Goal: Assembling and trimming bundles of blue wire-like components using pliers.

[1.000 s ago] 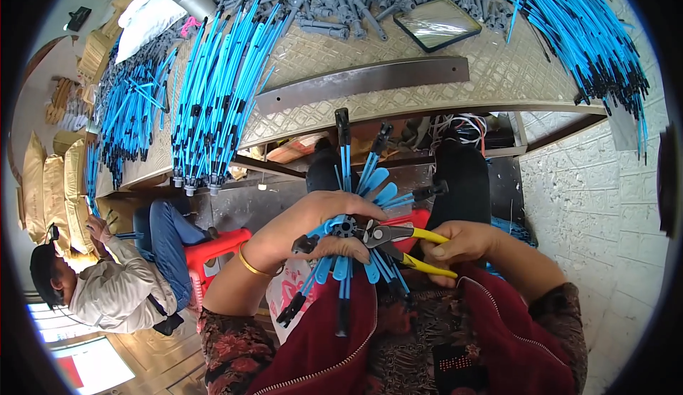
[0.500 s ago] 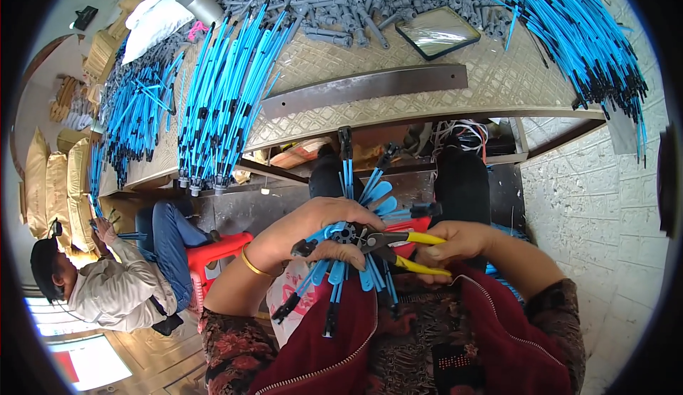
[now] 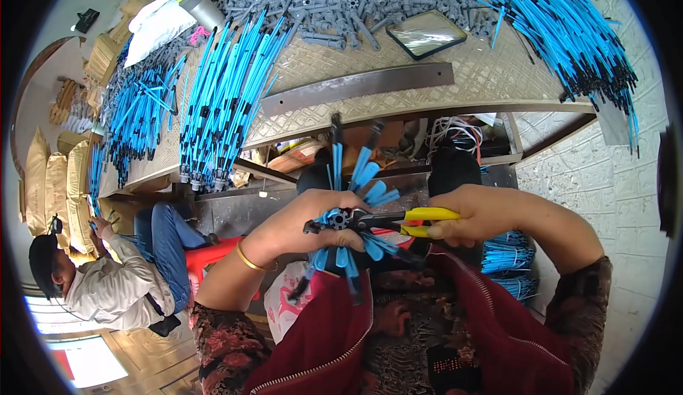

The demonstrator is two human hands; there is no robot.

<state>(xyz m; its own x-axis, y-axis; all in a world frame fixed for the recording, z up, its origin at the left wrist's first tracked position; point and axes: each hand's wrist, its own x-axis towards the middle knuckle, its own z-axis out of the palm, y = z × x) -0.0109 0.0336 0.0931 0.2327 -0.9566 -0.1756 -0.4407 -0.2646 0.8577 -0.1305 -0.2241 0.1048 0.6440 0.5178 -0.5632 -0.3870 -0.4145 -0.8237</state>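
My left hand (image 3: 306, 213) is closed around a dark round hub (image 3: 337, 218) from which several blue ribs (image 3: 364, 176) with black tips fan out in all directions. My right hand (image 3: 478, 210) is wrapped round pliers with yellow handles (image 3: 431, 214). The dark jaws (image 3: 376, 221) reach to the hub's right side, close to the fingers of my left hand. What exactly the jaws bite on is hidden. The whole piece is held above my lap.
The bench (image 3: 313, 128) carries a heap of grey plastic parts (image 3: 341, 3), bundles of blue ribs (image 3: 231, 96), a metal bar (image 3: 359, 87) and a framed glassy panel (image 3: 427, 34). At left sits a co-worker (image 3: 117, 274). Bundled blue ribs (image 3: 509, 256) lie by my right side.
The pliers' handles have come closer together, and they have turned more level. My right forearm has swung up and outward. The hub has moved slightly left and up.
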